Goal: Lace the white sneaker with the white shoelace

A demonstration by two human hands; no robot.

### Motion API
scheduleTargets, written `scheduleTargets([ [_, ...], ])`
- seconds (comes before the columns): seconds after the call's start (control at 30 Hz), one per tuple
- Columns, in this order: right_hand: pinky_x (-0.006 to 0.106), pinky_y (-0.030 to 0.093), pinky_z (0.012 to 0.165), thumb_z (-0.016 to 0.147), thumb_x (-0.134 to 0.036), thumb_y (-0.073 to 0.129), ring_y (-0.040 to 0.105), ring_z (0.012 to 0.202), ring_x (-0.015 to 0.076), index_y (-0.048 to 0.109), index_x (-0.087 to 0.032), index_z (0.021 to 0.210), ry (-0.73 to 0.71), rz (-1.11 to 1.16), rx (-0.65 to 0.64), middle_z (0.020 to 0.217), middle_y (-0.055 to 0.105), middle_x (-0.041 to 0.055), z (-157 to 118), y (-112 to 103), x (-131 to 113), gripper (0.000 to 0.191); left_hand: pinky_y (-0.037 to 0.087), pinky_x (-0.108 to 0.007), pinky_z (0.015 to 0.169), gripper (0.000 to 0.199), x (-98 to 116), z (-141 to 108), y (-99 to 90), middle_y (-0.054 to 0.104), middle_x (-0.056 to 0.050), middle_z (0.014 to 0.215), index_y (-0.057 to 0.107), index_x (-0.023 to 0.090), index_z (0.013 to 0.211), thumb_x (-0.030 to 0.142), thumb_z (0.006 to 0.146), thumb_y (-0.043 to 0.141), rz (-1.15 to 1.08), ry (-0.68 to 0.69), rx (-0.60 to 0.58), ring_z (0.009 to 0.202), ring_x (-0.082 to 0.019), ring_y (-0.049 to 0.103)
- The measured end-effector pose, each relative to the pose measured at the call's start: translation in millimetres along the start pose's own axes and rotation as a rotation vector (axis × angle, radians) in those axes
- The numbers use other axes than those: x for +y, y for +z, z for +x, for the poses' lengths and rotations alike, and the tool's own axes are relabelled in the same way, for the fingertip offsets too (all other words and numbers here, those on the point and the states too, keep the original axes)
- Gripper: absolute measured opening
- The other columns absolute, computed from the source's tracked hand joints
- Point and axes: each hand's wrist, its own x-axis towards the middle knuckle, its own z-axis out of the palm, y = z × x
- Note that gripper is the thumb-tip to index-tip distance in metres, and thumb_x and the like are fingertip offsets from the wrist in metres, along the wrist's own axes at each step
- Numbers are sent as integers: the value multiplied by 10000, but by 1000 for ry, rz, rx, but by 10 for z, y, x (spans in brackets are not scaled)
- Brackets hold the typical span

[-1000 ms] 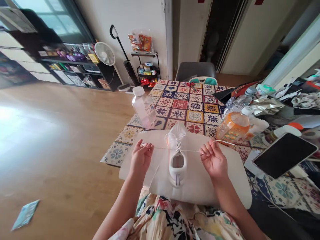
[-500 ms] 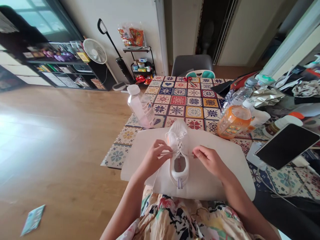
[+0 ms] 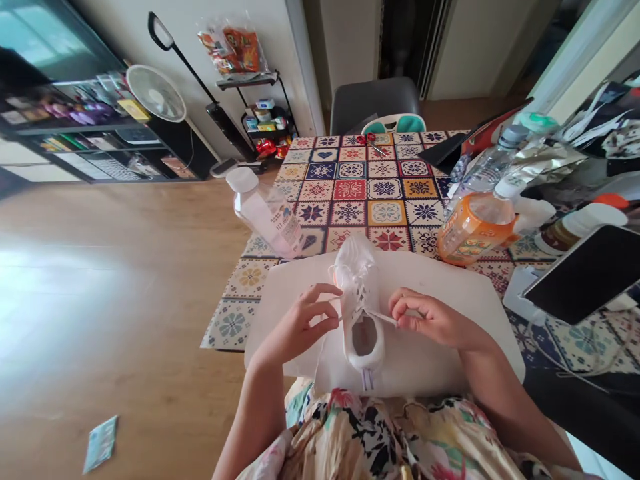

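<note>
White sneaker (image 3: 361, 312), lace ends (image 3: 381, 318) pinched by both hands, no legible branding

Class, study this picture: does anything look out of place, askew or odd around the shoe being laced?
The clear bottle with a white cap leans at the table's left edge, as the orange bottle leans on the right. A small packet lies alone on the wooden floor. The white shoe itself looks undamaged.

Light wooden plank floor (image 3: 100, 280) spreads left, glare-lit. Far left stands a black open shelving unit (image 3: 100, 143) beside a white round fan (image 3: 156, 93). A grey chair (image 3: 375, 101) faces the far white wall (image 3: 280, 40).
</note>
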Motion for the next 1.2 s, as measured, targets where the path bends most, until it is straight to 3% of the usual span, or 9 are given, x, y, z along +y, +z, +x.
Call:
scheduleTargets([
  [0.1, 361, 480, 896, 879, -514, 636, 596, 1024, 220, 632, -219, 831, 26, 223, 2, 1071, 640, 59, 72, 80, -73, 299, 417, -493, 1073, 324, 49, 10, -11, 650, -141, 1249, 707, 220, 662, 459, 869, 641, -178, 71, 19, 1223, -313, 569],
  [0.17, 360, 489, 885, 860, -533, 653, 611, 1030, 217, 609, -219, 833, 45, 370, 59, 1043, 664, 54, 155, 192, -107, 318, 445, -486, 1040, 339, 72, 34, 63, 674, -149, 1195, 710, 217, 686, 476, 884, 618, -298, 102, 73, 1164, -308, 607],
  [0.3, 299, 513, 712, 826, -534, 693, 623, 715, 153, 627, -217, 844, 54, 545, 262, 728, 651, -6, 336, 445, -110, 324, 532, -368, 798, 276, 58, 106, 311, 696, -95, 829, 720, 210, 765, 440, 891, 634, -445, 104, 172, 811, -221, 656],
  [0.4, 263, 493, 611, 796, -529, 722, 572, 596, 124, 657, -210, 830, 42, 541, 381, 638, 604, -27, 416, 574, -85, 327, 523, -320, 717, 260, 39, 154, 448, 661, -68, 767, 739, 204, 748, 432, 860, 682, -473, 71, 259, 732, -185, 620],
  [0.57, 269, 514, 618, 769, -470, 759, 598, 618, 132, 600, -220, 769, 29, 506, 459, 670, 615, -26, 433, 652, -63, 297, 537, -278, 686, 190, 72, 190, 534, 658, -60, 785, 760, 198, 719, 378, 772, 785, -509, -9, 283, 741, -167, 630],
  [0.77, 274, 520, 660, 901, -343, 606, 654, 736, 157, 654, -214, 899, -7, 217, 389, 801, 688, 18, 326, 620, -72, 138, 531, -213, 597, 384, 116, 222, 598, 665, 6, 774, 695, 212, 944, 352, 640, 884, -766, -199, 387, 629, -110, 625],
  [0.87, 277, 533, 705, 886, -297, 633, 666, 831, 170, 665, -223, 983, -53, 68, 366, 928, 710, 33, 281, 587, -89, 126, 525, -221, 603, 311, 131, 223, 602, 672, -11, 740, 702, 182, 871, 381, 683, 851, -672, -177, 389, 639, -122, 624],
  [0.97, 275, 539, 736, 897, -283, 632, 668, 805, 157, 670, -222, 946, -147, -6, 407, 873, 707, 20, 292, 576, -99, 87, 521, -240, 650, 212, 129, 201, 610, 685, -25, 733, 702, 174, 803, 354, 750, 801, -506, -105, 438, 681, -138, 628],
  [1.2, 234, 555, 635, 928, -306, 613, 666, 668, 125, 646, -214, 861, -160, 159, 485, 790, 659, 0, 354, 634, -53, 118, 514, -261, 738, 49, 89, 145, 652, 720, -30, 787, 698, 190, 839, 228, 824, 724, -396, 13, 453, 765, -155, 662],
])
